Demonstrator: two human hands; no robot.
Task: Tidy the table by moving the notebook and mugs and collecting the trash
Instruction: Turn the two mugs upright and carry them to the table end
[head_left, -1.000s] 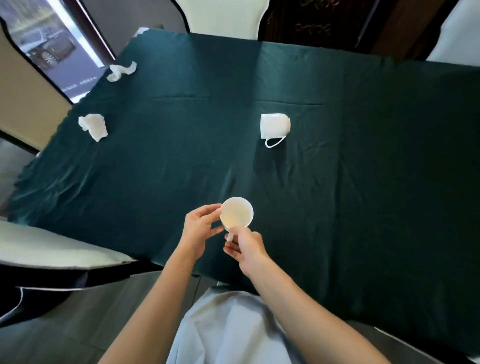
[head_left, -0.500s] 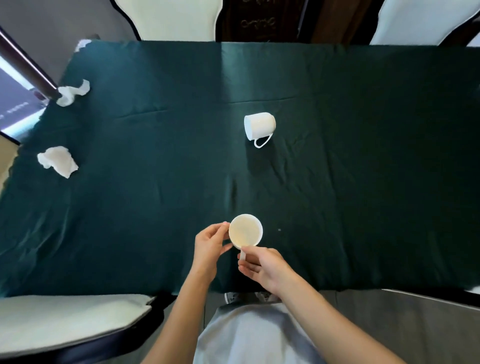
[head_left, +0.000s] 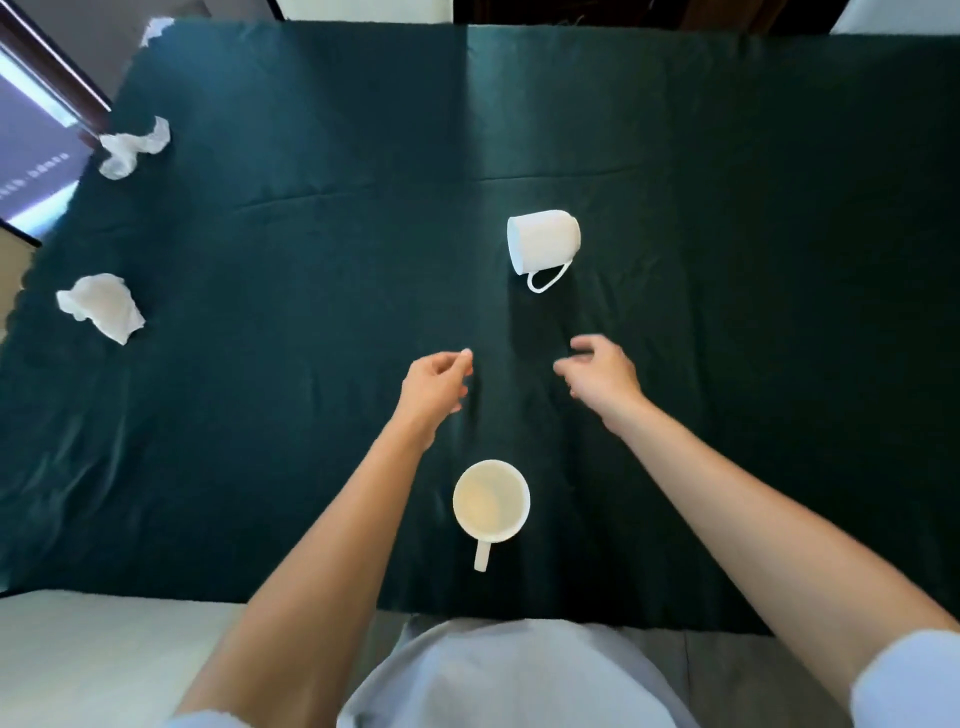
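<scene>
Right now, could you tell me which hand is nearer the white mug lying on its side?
Right. The right hand is just below the tipped mug; the left hand sits lower-left, farther away.

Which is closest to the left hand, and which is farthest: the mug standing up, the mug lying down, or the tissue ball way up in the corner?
From the left hand:
1. Upright mug, just below it by the table's near edge.
2. Tipped mug, up and to the right.
3. Corner tissue, far off at the upper left.

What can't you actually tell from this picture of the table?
- Notebook: nowhere in the head view.
- Tipped mug: its opening faces away, inside hidden.
- Right hand: motion-blurred, finger pose unclear.
- White scrap at the table's far corner: too small to identify.
</scene>
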